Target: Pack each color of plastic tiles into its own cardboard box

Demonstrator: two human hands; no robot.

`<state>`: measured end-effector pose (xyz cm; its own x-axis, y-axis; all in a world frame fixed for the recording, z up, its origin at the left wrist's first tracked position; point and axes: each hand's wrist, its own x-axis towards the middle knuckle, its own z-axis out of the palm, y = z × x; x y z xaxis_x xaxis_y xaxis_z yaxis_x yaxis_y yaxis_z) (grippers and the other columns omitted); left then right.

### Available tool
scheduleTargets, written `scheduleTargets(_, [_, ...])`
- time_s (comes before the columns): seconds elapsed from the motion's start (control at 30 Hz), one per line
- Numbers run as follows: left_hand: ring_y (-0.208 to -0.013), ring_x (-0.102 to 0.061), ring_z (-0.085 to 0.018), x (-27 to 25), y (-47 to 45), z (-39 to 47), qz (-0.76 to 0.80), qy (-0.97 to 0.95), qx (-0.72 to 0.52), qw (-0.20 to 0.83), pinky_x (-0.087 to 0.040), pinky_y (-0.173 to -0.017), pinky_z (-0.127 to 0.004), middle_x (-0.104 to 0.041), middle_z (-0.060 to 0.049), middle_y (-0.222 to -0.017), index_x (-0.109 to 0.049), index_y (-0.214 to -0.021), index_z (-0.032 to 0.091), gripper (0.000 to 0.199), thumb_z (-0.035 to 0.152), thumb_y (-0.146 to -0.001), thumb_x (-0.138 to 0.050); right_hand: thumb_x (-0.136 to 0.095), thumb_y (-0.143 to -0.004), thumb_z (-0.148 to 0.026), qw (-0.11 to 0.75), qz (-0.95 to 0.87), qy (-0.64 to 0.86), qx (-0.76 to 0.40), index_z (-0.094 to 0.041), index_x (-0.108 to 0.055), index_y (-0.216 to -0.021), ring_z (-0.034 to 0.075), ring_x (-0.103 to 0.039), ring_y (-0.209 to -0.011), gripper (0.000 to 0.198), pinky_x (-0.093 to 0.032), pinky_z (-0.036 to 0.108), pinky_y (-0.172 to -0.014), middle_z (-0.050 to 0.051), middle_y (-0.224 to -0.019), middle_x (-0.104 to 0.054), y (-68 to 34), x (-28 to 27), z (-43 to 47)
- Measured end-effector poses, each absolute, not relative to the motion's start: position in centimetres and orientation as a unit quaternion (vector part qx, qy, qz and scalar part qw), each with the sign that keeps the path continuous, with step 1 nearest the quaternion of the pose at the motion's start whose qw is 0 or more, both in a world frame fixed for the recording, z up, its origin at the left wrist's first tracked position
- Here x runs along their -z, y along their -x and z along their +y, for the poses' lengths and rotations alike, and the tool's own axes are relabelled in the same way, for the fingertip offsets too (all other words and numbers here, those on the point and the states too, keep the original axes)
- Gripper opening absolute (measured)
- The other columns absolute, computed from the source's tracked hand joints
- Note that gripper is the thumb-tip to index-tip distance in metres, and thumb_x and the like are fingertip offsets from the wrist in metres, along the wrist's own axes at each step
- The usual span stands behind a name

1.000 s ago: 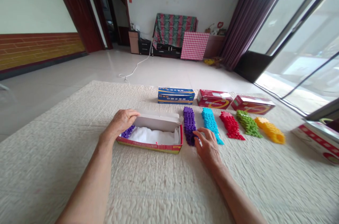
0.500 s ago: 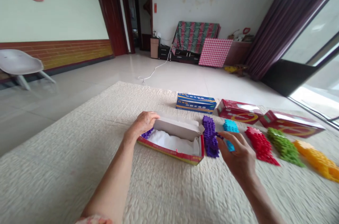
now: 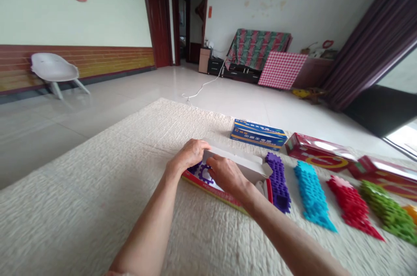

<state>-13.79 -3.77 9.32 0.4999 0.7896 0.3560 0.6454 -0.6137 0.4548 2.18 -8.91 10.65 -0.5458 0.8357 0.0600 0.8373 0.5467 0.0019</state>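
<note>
An open red and yellow cardboard box lies on the cream quilted mat, its white flap raised at the back. My left hand grips the flap's left end, thumb inside. Over the box's left part, my right hand pinches a purple interlocking plastic piece with a hole in its middle. More purple pieces sit in the box's left end, partly behind my left hand. Just right of the box lies a row of overlapping purple pieces.
Rows of blue pieces, red pieces, green pieces and yellow pieces lie farther right. Behind them stand a blue box, a red box and another red box. A white chair is at the far left.
My right hand has moved left from the purple row into the box, carrying a purple piece. My left hand stays on the flap. The view has turned left.
</note>
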Motion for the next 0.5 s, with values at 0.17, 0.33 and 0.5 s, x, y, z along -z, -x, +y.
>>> scheduleTargets(0.17, [-0.091, -0.066, -0.016, -9.5, 13.8, -3.8, 0.416, -0.860, -0.266, 0.129, -0.046, -0.082, -0.024, -0.073, -0.004, -0.095, -0.072, -0.089, 0.017, 0.038, 0.001, -0.077, -0.040, -0.047, -0.087, -0.013, -0.007, -0.889, 0.457, 0.027, -0.015, -0.064, -0.097, 0.020, -0.067, -0.077, 0.019, -0.048, 0.027, -0.063, 0.010, -0.093, -0.068, -1.8, -10.3, -8.0])
scheduleTargets(0.33, [-0.095, -0.065, -0.016, -9.5, 13.8, -3.8, 0.420, -0.858, -0.268, 0.127, -0.046, -0.086, -0.024, -0.073, -0.005, -0.100, -0.072, -0.093, 0.016, 0.039, 0.001, -0.077, -0.040, -0.047, -0.086, -0.008, -0.043, -0.902, 0.428, 0.029, -0.013, -0.067, -0.090, 0.021, -0.068, -0.079, 0.022, -0.050, 0.027, -0.066, 0.011, -0.088, -0.071, -1.3, -9.6, -7.4])
scheduleTargets(0.5, [-0.096, -0.065, -0.016, -9.2, 13.7, -3.8, 0.426, -0.854, -0.274, 0.123, -0.046, -0.089, -0.025, -0.073, -0.006, -0.101, -0.073, -0.094, 0.016, 0.039, 0.002, -0.078, -0.040, -0.046, -0.084, -0.002, -0.056, -0.908, 0.415, 0.032, -0.011, -0.069, -0.088, 0.020, -0.068, -0.078, 0.026, -0.050, 0.026, -0.067, 0.013, -0.088, -0.071, -1.0, -8.9, -7.4])
